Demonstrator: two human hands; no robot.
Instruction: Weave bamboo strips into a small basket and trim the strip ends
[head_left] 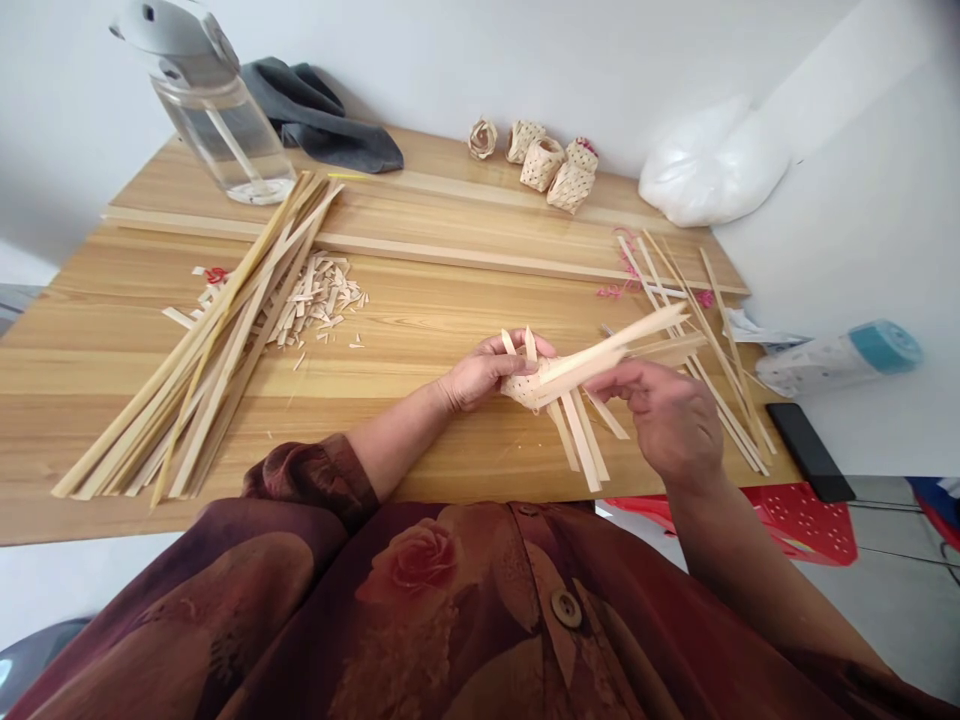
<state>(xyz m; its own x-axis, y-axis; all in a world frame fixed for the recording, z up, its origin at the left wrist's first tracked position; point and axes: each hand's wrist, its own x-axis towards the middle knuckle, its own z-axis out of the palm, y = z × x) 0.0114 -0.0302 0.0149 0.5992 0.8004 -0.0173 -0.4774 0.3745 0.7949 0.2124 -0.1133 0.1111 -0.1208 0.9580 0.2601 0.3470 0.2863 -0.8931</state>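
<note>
My left hand (pixel 487 370) is closed around a small, partly woven basket (pixel 519 388) of pale flat strips, its thumb on the near side. Long loose strip ends (pixel 611 350) fan out from the weave to the right, others (pixel 577 440) hang down toward the table edge, and two short pointed ends stick up by the fingers. My right hand (pixel 660 410), slightly blurred, is at the right side of these ends. Its fingers are curled, and the fingertips close on a strip close to the weave; the exact grip is partly hidden.
A bundle of long strips (pixel 217 350) and offcuts (pixel 319 300) lie left. Finished woven pieces (pixel 544 163) stand at the back. More strips (pixel 694 320), a white bag (pixel 709 165), and a black phone (pixel 810 450) are right. A water bottle (pixel 225 130) stands back left, beside dark cloth (pixel 322 120).
</note>
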